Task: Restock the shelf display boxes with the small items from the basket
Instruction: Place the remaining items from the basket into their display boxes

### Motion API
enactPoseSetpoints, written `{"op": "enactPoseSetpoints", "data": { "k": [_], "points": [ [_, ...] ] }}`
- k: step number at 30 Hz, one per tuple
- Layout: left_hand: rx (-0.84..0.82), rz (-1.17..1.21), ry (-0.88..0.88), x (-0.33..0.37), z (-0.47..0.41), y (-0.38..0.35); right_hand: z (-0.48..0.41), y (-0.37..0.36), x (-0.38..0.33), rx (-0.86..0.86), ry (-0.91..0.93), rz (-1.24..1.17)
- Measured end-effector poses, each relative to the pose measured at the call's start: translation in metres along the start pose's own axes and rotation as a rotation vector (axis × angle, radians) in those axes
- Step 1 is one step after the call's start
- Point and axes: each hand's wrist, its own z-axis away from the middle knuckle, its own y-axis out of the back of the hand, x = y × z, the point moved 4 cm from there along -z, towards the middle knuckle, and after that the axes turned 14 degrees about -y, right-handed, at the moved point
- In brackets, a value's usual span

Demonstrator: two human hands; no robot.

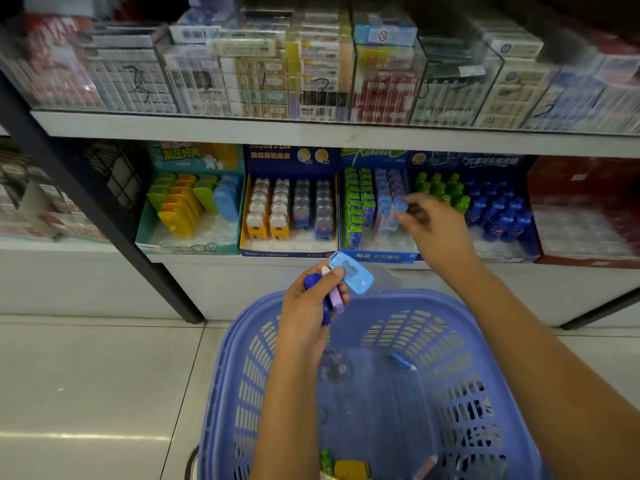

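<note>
A blue plastic basket (460, 344) sits low in front of me with a few small items in it, among them a blue pen-like eraser (401, 361) and a yellow one (351, 469). Over the basket my left hand (311, 306) grips several items together: a light-blue flat eraser (356, 277), a purple stick (336, 297) and a dark-blue piece (313, 281). My right hand (429, 223) reaches to the third display box (384, 256) on the lower shelf and pinches a small light-blue eraser (401, 205) at its blue and purple rows.
Left of that box stand a teal box (187, 249) of yellow, green and blue erasers and a blue box (287, 252) of animal-shaped ones. To the right is a box of green and blue figures (485, 206). The upper shelf (311, 131) holds clear bins of packets.
</note>
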Motion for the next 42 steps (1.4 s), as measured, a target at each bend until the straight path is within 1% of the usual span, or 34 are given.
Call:
{"op": "enactPoseSetpoints", "data": {
  "k": [6,11,13,15,17,18,19,22,24,27,29,30,33,37,39,41,42],
  "points": [
    [-0.001,-0.008,-0.018,-0.001,-0.002,0.002,0.000,-0.006,0.002,-0.019,0.158,0.148],
    [-0.011,-0.024,-0.008,-0.003,-0.002,0.001,-0.007,-0.009,0.001,-0.110,0.219,0.269],
    [-0.010,-0.022,-0.010,-0.004,-0.003,0.001,-0.006,-0.007,0.000,-0.047,0.267,0.324],
    [-0.008,-0.013,-0.013,-0.004,-0.003,0.000,0.000,-0.010,0.004,0.036,0.307,0.294],
    [-0.010,-0.008,-0.016,-0.004,-0.004,-0.001,0.005,-0.014,0.009,0.056,0.242,0.191],
    [-0.013,-0.006,-0.017,-0.004,-0.004,-0.002,0.006,-0.017,0.013,0.064,0.214,0.197],
    [-0.014,-0.003,-0.017,-0.004,-0.004,-0.003,0.008,-0.018,0.013,0.062,0.237,0.252],
    [-0.005,0.005,0.000,-0.004,-0.002,-0.005,0.006,-0.021,0.018,-0.022,0.318,0.433],
    [-0.008,0.004,0.011,-0.004,0.000,-0.007,0.005,-0.018,0.018,-0.059,0.297,0.391],
    [-0.017,-0.001,0.008,-0.003,0.003,-0.009,0.012,-0.015,0.014,-0.022,0.321,0.226],
    [-0.020,0.009,0.009,-0.002,0.006,-0.009,0.016,-0.013,0.013,-0.015,0.278,0.145],
    [-0.023,0.012,0.010,-0.001,0.007,-0.009,0.017,-0.013,0.013,-0.029,0.269,0.135],
    [-0.028,0.009,0.004,0.001,0.009,-0.010,0.014,-0.017,0.010,-0.047,0.281,0.206],
    [-0.016,0.024,0.009,0.005,0.013,-0.013,0.010,-0.010,0.006,-0.143,0.177,0.131],
    [-0.011,0.019,0.003,0.006,0.015,-0.012,0.018,-0.006,0.000,-0.171,0.156,0.119],
    [0.002,0.017,-0.018,0.008,0.016,-0.011,0.033,-0.002,-0.012,-0.194,0.174,0.009],
    [0.012,0.019,-0.035,0.009,0.016,-0.011,0.043,0.001,-0.019,-0.235,0.197,-0.069]
  ]
}}
